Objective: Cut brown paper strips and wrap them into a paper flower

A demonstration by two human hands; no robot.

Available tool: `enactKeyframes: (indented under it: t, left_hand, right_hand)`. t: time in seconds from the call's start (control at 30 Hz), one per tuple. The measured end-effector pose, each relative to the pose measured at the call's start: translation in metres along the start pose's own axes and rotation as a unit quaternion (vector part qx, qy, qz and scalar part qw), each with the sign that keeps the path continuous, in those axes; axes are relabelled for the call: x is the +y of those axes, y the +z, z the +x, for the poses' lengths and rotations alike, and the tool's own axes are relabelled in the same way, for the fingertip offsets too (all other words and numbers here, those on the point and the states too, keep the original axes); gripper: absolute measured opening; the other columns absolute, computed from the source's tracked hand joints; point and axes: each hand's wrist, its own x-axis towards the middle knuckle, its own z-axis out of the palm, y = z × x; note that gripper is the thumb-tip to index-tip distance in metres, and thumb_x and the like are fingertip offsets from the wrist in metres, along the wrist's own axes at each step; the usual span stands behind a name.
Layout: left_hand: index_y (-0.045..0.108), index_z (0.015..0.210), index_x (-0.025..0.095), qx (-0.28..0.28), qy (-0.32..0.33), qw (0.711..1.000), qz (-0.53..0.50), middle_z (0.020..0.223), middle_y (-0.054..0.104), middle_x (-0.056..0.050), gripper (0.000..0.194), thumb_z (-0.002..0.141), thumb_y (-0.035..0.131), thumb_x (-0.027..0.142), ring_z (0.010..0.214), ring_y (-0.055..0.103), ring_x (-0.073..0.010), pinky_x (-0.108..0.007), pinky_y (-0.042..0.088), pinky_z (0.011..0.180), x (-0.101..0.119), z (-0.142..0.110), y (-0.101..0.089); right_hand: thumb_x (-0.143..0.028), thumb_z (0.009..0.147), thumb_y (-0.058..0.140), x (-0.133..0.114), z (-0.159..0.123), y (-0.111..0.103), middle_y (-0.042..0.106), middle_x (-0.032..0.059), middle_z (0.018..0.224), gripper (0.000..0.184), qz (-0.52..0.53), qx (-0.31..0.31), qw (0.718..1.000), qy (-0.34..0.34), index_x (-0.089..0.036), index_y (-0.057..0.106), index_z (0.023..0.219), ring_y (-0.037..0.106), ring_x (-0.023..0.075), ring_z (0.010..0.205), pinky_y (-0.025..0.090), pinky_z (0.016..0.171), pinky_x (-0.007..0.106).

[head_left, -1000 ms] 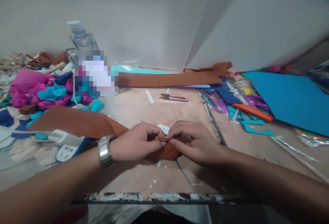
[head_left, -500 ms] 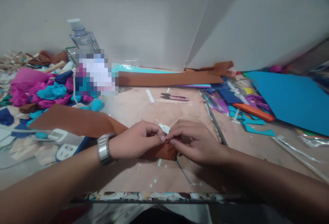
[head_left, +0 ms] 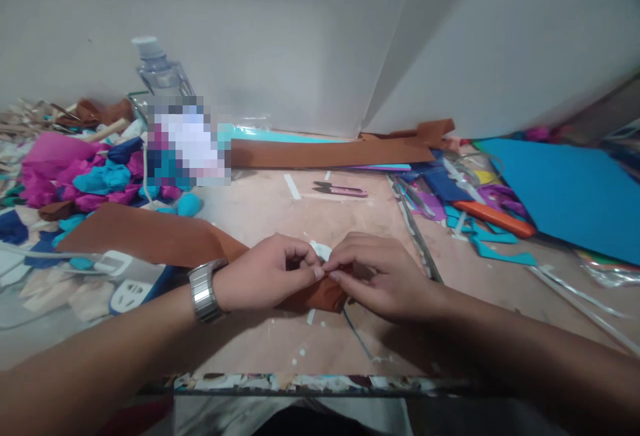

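1. Fingers narrow at both hands: the left hand has its thumb and index tips nearly together on the upper edge of the folded brown piece, presumably to steady the fold.
2. The right hand pinches that edge just beside, thumb below and index above; working this close likely keeps the short stretch between them under control. The piece sits under and between the hands, low over the worktable; its covered part cannot be made out.
3. At the left, a broad brown sheet runs toward the left hand and seems to join the folded piece. Its far end lies by the crumpled coloured pieces, perhaps so that its length needs no holding. A white socket block is at its near side.
4. Beyond the hands, the pink-handled snips lie flat, probably left there for easy reach. A long brown strip lies behind them, near the wall.
5. On the right, an orange-handled tool lies among scraps beside a blue sheet, apart from both hands.
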Motion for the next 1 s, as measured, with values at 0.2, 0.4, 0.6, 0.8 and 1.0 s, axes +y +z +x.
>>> enactKeyframes:
  t: [0.2,0.4,0.6,0.8,1.0]
  left_hand:
    - [0.057,0.073,0.015,0.01,0.019,0.999,0.035,0.067,0.048,0.006,0.031,0.099,0.061,0.032,0.066,0.041,-0.0085,-0.023,0.034,0.062,0.0006,-0.0016,-0.0016]
    - [0.062,0.078,0.016,0.044,0.033,0.994,0.098,0.07,0.054,0.005,0.021,0.096,0.062,0.026,0.067,0.046,-0.0092,-0.023,0.037,0.064,0.0028,-0.0034,0.0002]
    - [0.066,0.081,0.017,0.056,0.034,0.992,0.11,0.072,0.06,0.004,0.021,0.097,0.061,0.029,0.068,0.05,-0.0107,-0.025,0.039,0.064,0.0035,-0.0036,0.0012]
    - [0.068,0.081,0.017,0.076,0.045,0.986,0.14,0.072,0.062,0.004,0.021,0.098,0.061,0.029,0.067,0.052,-0.0102,-0.024,0.039,0.065,0.0039,-0.0054,0.0038]
    - [0.071,0.086,0.019,0.095,0.056,0.975,0.19,0.07,0.064,0.005,0.02,0.099,0.06,0.029,0.064,0.053,-0.0098,-0.024,0.04,0.064,0.0037,-0.007,0.0064]
  right_hand:
    - [-0.01,0.094,0.067,0.0001,-0.0001,-0.0001,0.078,0.0033,0.088,0.014,-0.009,-0.002,1.0,0.005,-0.019,0.074,0.102,0.069,0.0141,0.08,0.055,0.074,0.026]
    - [-0.011,0.096,0.065,0.0011,0.0001,-0.0005,0.078,0.0039,0.089,0.012,-0.026,-0.004,1.0,0.003,-0.019,0.074,0.101,0.069,0.0153,0.082,0.055,0.076,0.028]
    - [-0.013,0.097,0.066,0.0019,-0.002,-0.0005,0.077,0.0045,0.09,0.011,-0.046,0.005,0.999,0.016,-0.019,0.073,0.102,0.069,0.0165,0.083,0.055,0.076,0.029]
    - [-0.013,0.098,0.062,0.004,-0.0046,-0.0004,0.075,0.0055,0.091,0.011,-0.059,-0.005,0.998,0.029,-0.02,0.07,0.102,0.068,0.0189,0.086,0.054,0.08,0.034]
    - [-0.013,0.098,0.063,0.0041,-0.0045,0.0015,0.073,0.006,0.095,0.011,-0.061,-0.001,0.997,0.039,-0.02,0.069,0.104,0.067,0.019,0.09,0.053,0.082,0.033]
